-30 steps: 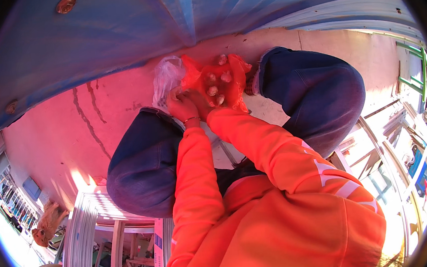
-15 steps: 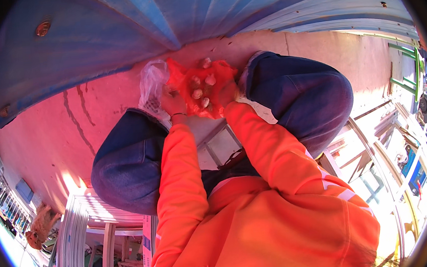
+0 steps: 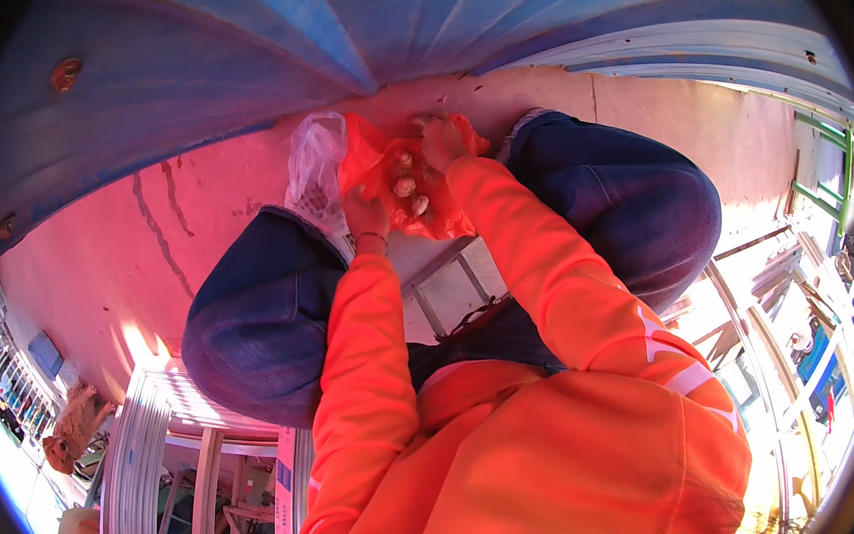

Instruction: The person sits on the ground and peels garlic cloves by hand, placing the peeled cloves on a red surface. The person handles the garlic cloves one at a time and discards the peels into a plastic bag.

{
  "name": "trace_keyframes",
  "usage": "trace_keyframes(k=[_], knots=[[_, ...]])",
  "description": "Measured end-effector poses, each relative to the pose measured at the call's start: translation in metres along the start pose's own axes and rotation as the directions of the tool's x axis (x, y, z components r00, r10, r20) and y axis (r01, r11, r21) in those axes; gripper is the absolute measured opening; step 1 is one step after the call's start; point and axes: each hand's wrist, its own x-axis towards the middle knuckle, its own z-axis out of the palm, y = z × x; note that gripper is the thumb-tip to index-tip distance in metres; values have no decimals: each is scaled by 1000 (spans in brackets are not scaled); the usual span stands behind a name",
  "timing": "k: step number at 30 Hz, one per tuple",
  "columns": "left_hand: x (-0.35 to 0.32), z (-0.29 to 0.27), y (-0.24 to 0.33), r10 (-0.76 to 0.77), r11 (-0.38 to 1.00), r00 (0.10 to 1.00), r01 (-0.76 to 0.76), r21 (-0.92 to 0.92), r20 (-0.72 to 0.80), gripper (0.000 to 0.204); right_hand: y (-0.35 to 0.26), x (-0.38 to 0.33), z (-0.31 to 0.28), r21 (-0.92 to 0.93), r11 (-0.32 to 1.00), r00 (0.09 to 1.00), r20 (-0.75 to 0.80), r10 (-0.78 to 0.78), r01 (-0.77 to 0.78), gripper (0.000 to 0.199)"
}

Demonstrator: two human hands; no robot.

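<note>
A red plastic bag lies spread on the ground between my knees. On it sit several pale, roundish lumps that look like garlic bulbs. My left hand, with a thin band at the wrist, is closed at the bag's near left edge. My right hand reaches over the far right part of the bag, fingers curled down where a bulb lay; what they hold is hidden. Beside the red bag, on the left, is a clear plastic bag with small dark contents I cannot make out.
A blue metal sheet wall rises just beyond the bags. My bent knees flank them. Stacked metal frames stand behind on the left, near a brown dog. Green metal frames and scattered bars are at the right.
My right hand has moved from the bag's right edge to its far side, over the farthest bulb. My left hand has shifted slightly nearer and right. The view has tilted a little.
</note>
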Motion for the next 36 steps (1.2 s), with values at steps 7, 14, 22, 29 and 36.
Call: trace_keyframes(k=[7, 14, 22, 29, 36], knots=[[3, 10, -10, 92, 983, 986, -112, -148, -138, 30, -38, -30, -38, 106, 994, 988, -155, 15, 2, 27], [-4, 3, 46, -176, 725, 949, 306, -617, 263, 18, -26, -63, -19, 397, 915, 975, -165, 149, -72, 24], [-32, -21, 99, -41, 786, 923, 266, -558, 381, 26, -43, -89, -19, 835, 550, 999, -8, 34, -12, 22], [-47, -25, 104, 243, 693, 932, 28, -721, 270, 27, -66, -109, -64, 924, 367, 973, 19, 231, -106, 19], [-59, -18, 80, 382, 730, 923, -274, -627, 41, 21, -76, -130, -53, 917, 396, 992, -10, 123, -40, 23]])
